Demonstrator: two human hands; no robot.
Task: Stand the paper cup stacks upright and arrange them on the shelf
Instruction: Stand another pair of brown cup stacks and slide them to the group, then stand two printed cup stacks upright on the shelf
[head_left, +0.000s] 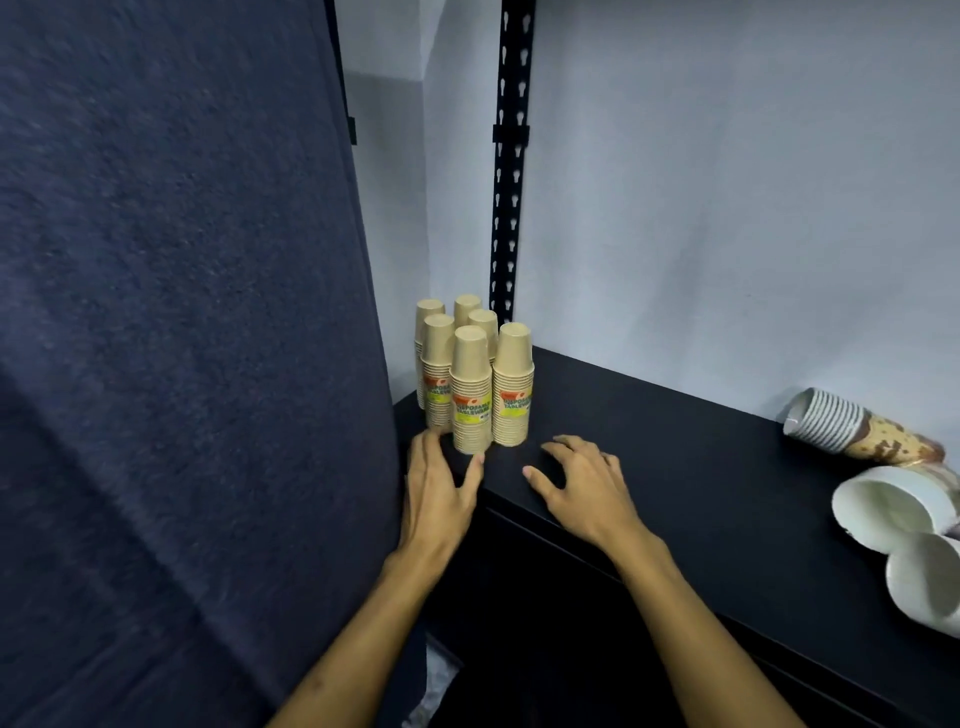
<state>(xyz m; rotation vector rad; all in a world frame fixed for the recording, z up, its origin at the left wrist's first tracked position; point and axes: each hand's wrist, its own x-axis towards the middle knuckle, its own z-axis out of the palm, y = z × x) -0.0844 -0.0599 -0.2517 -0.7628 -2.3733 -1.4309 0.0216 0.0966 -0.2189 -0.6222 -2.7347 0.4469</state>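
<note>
Several tan paper cup stacks (471, 389) stand upright, rims down, in the back left corner of the black shelf (675, 467); the front ones carry orange and yellow labels. My left hand (441, 483) hovers just in front of the group with fingers spread, its tips close to the base of the front stack and holding nothing. My right hand (582, 483) is over the shelf to the right of the stacks, fingers loosely spread, also holding nothing. At the far right a patterned cup stack (852, 428) lies on its side, with white cup stacks (893, 506) lying in front of it.
A dark blue fabric panel (182, 338) fills the left side, right next to the tan stacks. A black perforated upright (511, 156) rises behind them against the pale wall. Bare shelf surface stretches between the standing group and the lying stacks.
</note>
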